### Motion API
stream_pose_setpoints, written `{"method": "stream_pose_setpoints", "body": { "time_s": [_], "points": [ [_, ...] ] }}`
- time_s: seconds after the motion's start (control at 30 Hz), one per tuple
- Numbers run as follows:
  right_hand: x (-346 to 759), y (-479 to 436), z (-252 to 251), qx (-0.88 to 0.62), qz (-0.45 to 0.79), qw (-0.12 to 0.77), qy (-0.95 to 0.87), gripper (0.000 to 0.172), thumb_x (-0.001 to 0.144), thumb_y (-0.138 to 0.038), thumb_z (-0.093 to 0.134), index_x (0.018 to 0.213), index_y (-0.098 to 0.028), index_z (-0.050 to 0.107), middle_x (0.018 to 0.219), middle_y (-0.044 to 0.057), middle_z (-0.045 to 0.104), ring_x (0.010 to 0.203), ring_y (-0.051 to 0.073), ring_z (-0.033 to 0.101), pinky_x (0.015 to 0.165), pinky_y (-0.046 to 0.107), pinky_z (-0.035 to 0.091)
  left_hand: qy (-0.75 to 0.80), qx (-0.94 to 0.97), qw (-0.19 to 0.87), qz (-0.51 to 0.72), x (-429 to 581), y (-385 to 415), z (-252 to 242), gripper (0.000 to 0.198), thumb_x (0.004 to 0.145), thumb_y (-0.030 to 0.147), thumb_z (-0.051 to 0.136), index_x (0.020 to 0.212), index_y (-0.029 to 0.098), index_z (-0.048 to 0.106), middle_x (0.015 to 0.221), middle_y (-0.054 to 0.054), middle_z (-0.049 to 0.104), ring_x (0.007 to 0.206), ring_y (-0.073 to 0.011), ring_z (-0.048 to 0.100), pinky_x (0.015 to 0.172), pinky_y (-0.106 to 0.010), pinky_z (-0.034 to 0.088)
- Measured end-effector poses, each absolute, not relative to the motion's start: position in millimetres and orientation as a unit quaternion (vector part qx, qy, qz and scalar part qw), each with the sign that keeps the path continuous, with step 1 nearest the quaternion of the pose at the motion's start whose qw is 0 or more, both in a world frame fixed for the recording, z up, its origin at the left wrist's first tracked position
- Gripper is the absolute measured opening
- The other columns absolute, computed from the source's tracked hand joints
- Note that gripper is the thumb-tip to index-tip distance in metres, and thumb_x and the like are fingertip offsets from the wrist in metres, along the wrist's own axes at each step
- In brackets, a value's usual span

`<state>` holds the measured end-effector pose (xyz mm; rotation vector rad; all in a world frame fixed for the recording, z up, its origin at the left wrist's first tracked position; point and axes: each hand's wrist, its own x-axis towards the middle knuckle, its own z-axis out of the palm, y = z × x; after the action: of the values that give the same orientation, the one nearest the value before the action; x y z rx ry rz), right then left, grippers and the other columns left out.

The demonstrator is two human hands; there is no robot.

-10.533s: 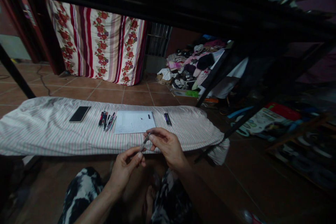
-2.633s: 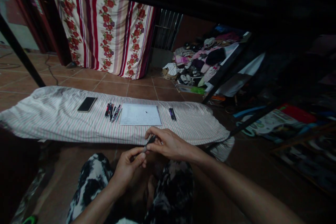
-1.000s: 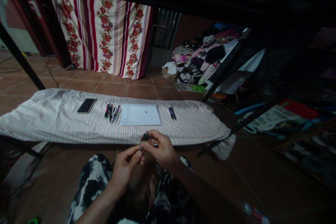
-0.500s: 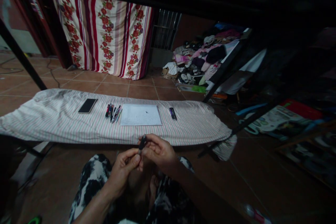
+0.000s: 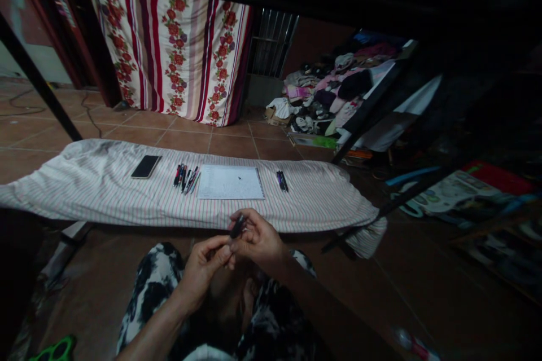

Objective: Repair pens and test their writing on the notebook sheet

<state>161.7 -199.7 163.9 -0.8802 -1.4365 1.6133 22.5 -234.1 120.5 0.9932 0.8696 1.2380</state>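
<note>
Both my hands meet in front of me over my lap, just short of the striped cloth (image 5: 105, 192). My right hand (image 5: 258, 240) is closed on a dark pen (image 5: 237, 227) that points up and away. My left hand (image 5: 205, 262) pinches the pen's near end with thumb and fingers. On the cloth lie a spiral notebook (image 5: 231, 182), a bunch of several pens (image 5: 186, 177) to its left, two pens (image 5: 282, 180) to its right, and a black phone (image 5: 145, 166) farther left.
A floral striped curtain (image 5: 178, 51) hangs at the back. A heap of clothes and shoes (image 5: 322, 101) sits at the back right. Dark metal frame bars (image 5: 40, 84) cross the view. Printed sheets and clutter (image 5: 457, 192) lie on the tiled floor at right.
The pen has turned a little in my fingers and both hands stay together. The view has shifted slightly to the left and down.
</note>
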Motion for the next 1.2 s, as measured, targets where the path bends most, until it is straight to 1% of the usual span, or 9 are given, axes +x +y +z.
{"method": "stream_pose_setpoints", "body": {
  "time_s": [0.1, 0.2, 0.37, 0.47, 0.63, 0.73, 0.93, 1.1, 1.2],
  "points": [
    [167.0, -200.0, 167.2, -0.328, 0.629, 0.392, -0.586, 0.047, 0.071, -0.036, 0.065, 0.113, -0.021, 0.051, 0.099, 0.004, 0.059, 0.077, 0.01, 0.06, 0.071, 0.024, 0.05, 0.381, 0.421, 0.625, 0.535, 20.7, -232.8, 120.4, 0.025, 0.071, 0.034, 0.066, 0.085, 0.013, 0.069, 0.054, 0.001, 0.056, 0.055, -0.0096, 0.047, 0.057, -0.022, 0.035],
    [169.8, -198.9, 168.0, -0.336, 0.599, 0.399, -0.608, 0.033, 0.077, -0.036, 0.059, 0.105, -0.018, 0.06, 0.096, 0.005, 0.062, 0.089, 0.014, 0.06, 0.081, 0.029, 0.048, 0.39, 0.411, 0.628, 0.534, 20.6, -232.4, 120.9, 0.026, 0.069, 0.034, 0.067, 0.084, 0.012, 0.07, 0.054, 0.001, 0.057, 0.054, -0.0096, 0.047, 0.056, -0.022, 0.035],
    [166.7, -196.0, 159.0, -0.384, 0.599, 0.41, -0.57, 0.026, 0.065, -0.035, 0.07, 0.079, -0.015, 0.059, 0.068, -0.001, 0.061, 0.061, 0.01, 0.059, 0.061, 0.023, 0.049, 0.398, 0.416, 0.619, 0.533, 22.8, -233.9, 124.0, 0.028, 0.068, 0.035, 0.068, 0.082, 0.011, 0.069, 0.053, 0.001, 0.057, 0.054, -0.0107, 0.048, 0.057, -0.023, 0.036],
    [166.2, -196.1, 155.3, -0.402, 0.594, 0.411, -0.563, 0.032, 0.06, -0.033, 0.075, 0.081, -0.017, 0.056, 0.067, -0.003, 0.059, 0.055, 0.007, 0.054, 0.051, 0.018, 0.043, 0.398, 0.427, 0.617, 0.528, 22.8, -234.8, 126.7, 0.029, 0.069, 0.035, 0.067, 0.086, 0.012, 0.069, 0.054, 0.001, 0.056, 0.055, -0.0114, 0.048, 0.058, -0.023, 0.036],
    [170.1, -198.6, 162.6, -0.329, 0.627, 0.39, -0.589, 0.044, 0.071, -0.035, 0.066, 0.111, -0.02, 0.055, 0.104, 0.007, 0.06, 0.081, 0.011, 0.059, 0.072, 0.025, 0.048, 0.393, 0.423, 0.623, 0.528, 21.6, -234.7, 126.8, 0.028, 0.068, 0.035, 0.068, 0.084, 0.011, 0.07, 0.053, 0.001, 0.056, 0.054, -0.0109, 0.047, 0.057, -0.023, 0.035],
    [170.2, -198.8, 165.7, -0.338, 0.618, 0.381, -0.599, 0.029, 0.075, -0.036, 0.061, 0.096, -0.016, 0.063, 0.09, 0.006, 0.064, 0.084, 0.014, 0.06, 0.08, 0.029, 0.047, 0.39, 0.416, 0.626, 0.531, 21.7, -234.7, 124.5, 0.026, 0.069, 0.033, 0.068, 0.083, 0.012, 0.07, 0.054, 0.001, 0.057, 0.054, -0.0105, 0.048, 0.058, -0.023, 0.036],
    [165.6, -197.4, 156.6, -0.412, 0.569, 0.408, -0.583, 0.028, 0.061, -0.035, 0.073, 0.075, -0.016, 0.057, 0.067, -0.002, 0.058, 0.061, 0.009, 0.055, 0.06, 0.022, 0.045, 0.39, 0.436, 0.616, 0.528, 23.0, -236.1, 125.1, 0.028, 0.07, 0.034, 0.067, 0.085, 0.011, 0.07, 0.053, 0.001, 0.057, 0.054, -0.0113, 0.049, 0.058, -0.024, 0.037],
    [167.3, -199.0, 158.9, -0.352, 0.602, 0.4, -0.595, 0.045, 0.068, -0.038, 0.069, 0.106, -0.02, 0.055, 0.1, 0.006, 0.061, 0.079, 0.013, 0.059, 0.071, 0.026, 0.048, 0.394, 0.429, 0.621, 0.525, 21.3, -235.5, 126.3, 0.029, 0.069, 0.035, 0.067, 0.085, 0.011, 0.07, 0.054, 0.0, 0.057, 0.054, -0.0115, 0.049, 0.058, -0.024, 0.038],
    [169.1, -199.0, 163.0, -0.339, 0.596, 0.393, -0.612, 0.033, 0.078, -0.039, 0.058, 0.101, -0.017, 0.061, 0.096, 0.008, 0.064, 0.088, 0.017, 0.06, 0.084, 0.034, 0.045, 0.4, 0.418, 0.625, 0.525, 20.0, -235.5, 124.5, 0.028, 0.069, 0.035, 0.067, 0.084, 0.011, 0.07, 0.056, -0.001, 0.057, 0.055, -0.0118, 0.049, 0.058, -0.024, 0.038]
  ]
}}
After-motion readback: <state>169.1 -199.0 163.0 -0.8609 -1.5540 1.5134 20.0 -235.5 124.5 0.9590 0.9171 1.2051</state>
